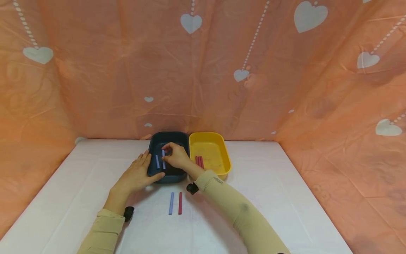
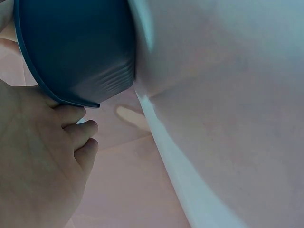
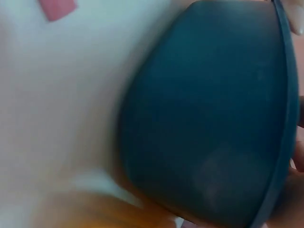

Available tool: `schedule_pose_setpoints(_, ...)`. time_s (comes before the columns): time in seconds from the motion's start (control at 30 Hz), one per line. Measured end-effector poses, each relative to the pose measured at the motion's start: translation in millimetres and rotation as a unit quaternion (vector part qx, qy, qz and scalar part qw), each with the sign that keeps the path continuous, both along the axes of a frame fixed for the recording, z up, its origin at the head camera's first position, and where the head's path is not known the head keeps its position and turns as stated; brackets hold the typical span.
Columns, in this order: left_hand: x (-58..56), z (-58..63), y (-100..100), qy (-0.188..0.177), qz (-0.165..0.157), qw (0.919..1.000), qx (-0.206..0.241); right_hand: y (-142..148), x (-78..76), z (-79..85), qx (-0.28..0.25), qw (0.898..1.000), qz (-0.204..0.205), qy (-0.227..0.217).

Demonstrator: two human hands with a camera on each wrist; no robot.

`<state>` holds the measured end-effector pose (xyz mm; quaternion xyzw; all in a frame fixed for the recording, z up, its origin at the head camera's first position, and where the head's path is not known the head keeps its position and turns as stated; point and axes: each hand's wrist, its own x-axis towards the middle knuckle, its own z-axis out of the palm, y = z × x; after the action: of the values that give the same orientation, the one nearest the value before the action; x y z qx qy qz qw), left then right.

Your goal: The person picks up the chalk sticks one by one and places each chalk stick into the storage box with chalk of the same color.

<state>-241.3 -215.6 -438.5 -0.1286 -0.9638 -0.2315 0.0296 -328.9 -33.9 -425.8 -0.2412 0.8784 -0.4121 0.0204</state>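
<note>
My left hand (image 1: pixel 137 173) rests at the left side and near corner of a dark blue tray (image 1: pixel 172 179), its fingers along the rim and thumb by the front edge. In the left wrist view, the fingers (image 2: pixel 81 133) lie just below the tray's rim. Inside that tray, my right hand (image 1: pixel 178 157) pinches a thin lavender stick (image 1: pixel 163 163) between thumb and fingers. Another lavender stick (image 1: pixel 157 161) lies in the tray to its left. From the right wrist camera, the dark tray's outer wall (image 3: pixel 204 104) hides most of the right hand.
Touching the dark tray's right side is a yellow tray (image 1: pixel 226 155) with several red sticks (image 1: pixel 199 161). On the white table (image 1: pixel 269 211) in front lie a lavender stick (image 1: pixel 171 203) and a red stick (image 1: pixel 180 203). An orange curtain with hearts (image 1: pixel 165 70) hangs behind.
</note>
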Motion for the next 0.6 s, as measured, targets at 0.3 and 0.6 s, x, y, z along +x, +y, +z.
schedule_pose_setpoints(0.3, -0.3, -1.4, -0.4, -0.007, 0.001, 1.0000, -0.002, -14.1, -12.1, -6.2, -0.051, 0.994, -0.013, -0.100)
schedule_pose_setpoints(0.6, 2.3, 1.4, -0.5, -0.013, -0.001, 0.9999, -0.005, -20.8, -16.1, -14.5, -0.124, 0.976, -0.022, -0.180)
